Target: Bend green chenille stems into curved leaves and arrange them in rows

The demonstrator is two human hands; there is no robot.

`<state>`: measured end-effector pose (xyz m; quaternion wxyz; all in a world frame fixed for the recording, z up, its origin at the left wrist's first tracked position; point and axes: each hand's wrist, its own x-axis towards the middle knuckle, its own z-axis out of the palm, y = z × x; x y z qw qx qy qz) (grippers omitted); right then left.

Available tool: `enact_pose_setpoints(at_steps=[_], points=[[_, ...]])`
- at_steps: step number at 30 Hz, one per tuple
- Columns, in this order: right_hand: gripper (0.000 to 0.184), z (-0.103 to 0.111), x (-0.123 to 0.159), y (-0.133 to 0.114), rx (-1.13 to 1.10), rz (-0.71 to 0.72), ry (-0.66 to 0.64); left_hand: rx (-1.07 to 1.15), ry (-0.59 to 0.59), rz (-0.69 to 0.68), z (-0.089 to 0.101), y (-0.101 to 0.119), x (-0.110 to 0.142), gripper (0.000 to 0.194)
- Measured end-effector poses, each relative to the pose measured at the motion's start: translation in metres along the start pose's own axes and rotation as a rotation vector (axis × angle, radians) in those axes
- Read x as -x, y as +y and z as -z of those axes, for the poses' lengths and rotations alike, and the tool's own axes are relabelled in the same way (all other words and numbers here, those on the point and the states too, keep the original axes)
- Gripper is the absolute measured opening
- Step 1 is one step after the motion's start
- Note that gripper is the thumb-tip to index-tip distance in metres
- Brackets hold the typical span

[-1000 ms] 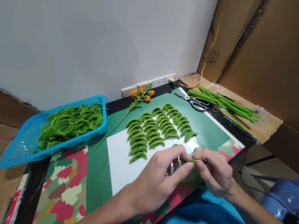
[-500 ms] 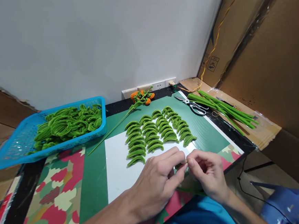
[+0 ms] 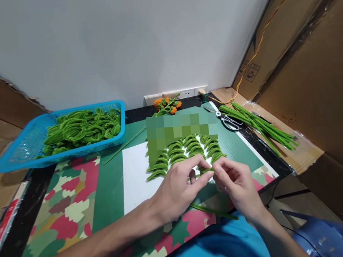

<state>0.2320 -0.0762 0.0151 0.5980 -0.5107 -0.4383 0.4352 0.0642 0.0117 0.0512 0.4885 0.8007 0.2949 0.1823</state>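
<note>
My left hand [image 3: 176,189] and my right hand [image 3: 236,180] meet over the near part of a white sheet [image 3: 135,179]. Both pinch a green pipe cleaner [image 3: 206,170] between thumbs and fingertips; its long free end [image 3: 213,211] trails toward me across the mat. Just beyond my fingers lie rows of several bent green pipe-cleaner leaf shapes [image 3: 188,151] on the sheet. Part of those rows is covered by a blurred patch.
A blue basket [image 3: 27,145] full of green pipe-cleaner loops stands at the left. Scissors [image 3: 226,120] and a bundle of straight green pipe cleaners [image 3: 258,125] lie at the right. An orange-flowered stem [image 3: 165,105] rests by the wall sockets. Cardboard stands along the right side.
Both hands have shifted a little farther from me, up to the rows of leaf shapes, still pinching the pipe cleaner. The camera tilted, so the table looks shifted.
</note>
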Motion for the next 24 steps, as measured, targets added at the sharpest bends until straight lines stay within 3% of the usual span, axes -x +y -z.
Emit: enact_pose_setpoints(at_steps=[4,8,11,14,18,21,24], points=[[0.037,0.005,-0.001,-0.001,-0.119,-0.019,0.017,0.075,-0.008,0.017,-0.001,0.0,0.001,0.034],[0.033,0.009,0.0,0.0,-0.025,0.009,0.017,0.027,0.047,-0.006,-0.002,-0.004,0.001,0.026],[0.016,0.012,0.0,-0.001,0.257,0.186,0.054,-0.001,0.093,-0.013,0.001,-0.006,-0.001,0.025],[0.032,0.016,-0.002,-0.003,0.544,0.468,0.045,-0.022,0.091,-0.012,0.003,-0.005,-0.002,0.027],[0.031,0.018,-0.008,-0.002,0.741,0.719,0.012,-0.052,0.037,0.005,0.004,-0.001,-0.002,0.031],[0.023,0.016,-0.01,-0.001,0.815,0.692,0.072,-0.111,0.035,0.039,0.008,0.001,-0.004,0.035],[0.011,0.012,-0.011,-0.001,0.838,0.568,0.142,-0.16,0.053,0.072,0.014,0.004,-0.006,0.039]])
